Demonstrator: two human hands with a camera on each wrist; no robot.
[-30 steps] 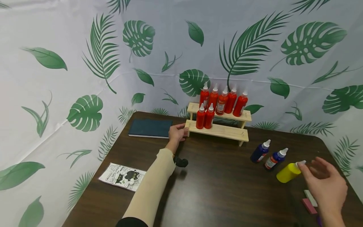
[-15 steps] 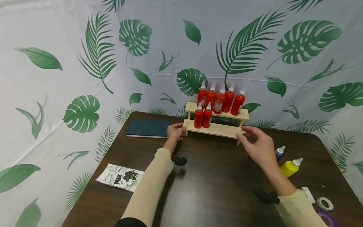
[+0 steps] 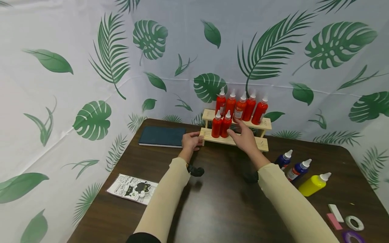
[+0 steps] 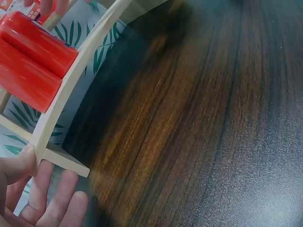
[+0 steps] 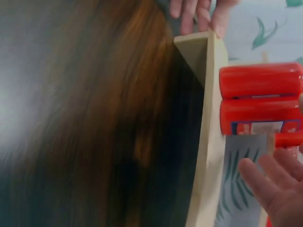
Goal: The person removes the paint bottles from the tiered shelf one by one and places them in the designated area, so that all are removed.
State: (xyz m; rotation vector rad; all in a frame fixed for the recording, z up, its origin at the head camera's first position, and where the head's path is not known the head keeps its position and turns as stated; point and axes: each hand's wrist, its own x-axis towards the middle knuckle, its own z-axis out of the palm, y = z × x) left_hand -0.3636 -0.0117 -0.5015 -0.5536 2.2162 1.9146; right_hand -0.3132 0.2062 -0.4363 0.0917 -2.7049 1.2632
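Observation:
A two-tier wooden rack (image 3: 262,143) stands by the back wall. Its upper shelf bears several red squeeze bottles (image 3: 260,112) with white nozzles, and two more red bottles (image 3: 216,128) stand side by side on the lower shelf. My left hand (image 3: 190,141) grips the lower shelf's left end; in the left wrist view the thumb lies on the board's edge, with fingers under it. My right hand (image 3: 245,140) reaches in just right of the lower pair. In the right wrist view its fingers (image 5: 265,182) are extended and spread beside those bottles.
Two dark blue bottles (image 3: 298,169) and a yellow bottle (image 3: 313,185) stand at the right. Nearer are pink (image 3: 334,221) and white blocks, a white ring (image 3: 354,223) and a purple ring (image 3: 352,237). A dark notebook (image 3: 162,136) and a cat-printed packet (image 3: 132,189) lie at left.
My right hand has moved from beside the yellow bottle at the right, past the rack's right end, to the two lower red bottles. My left hand has stayed on the rack's left end.

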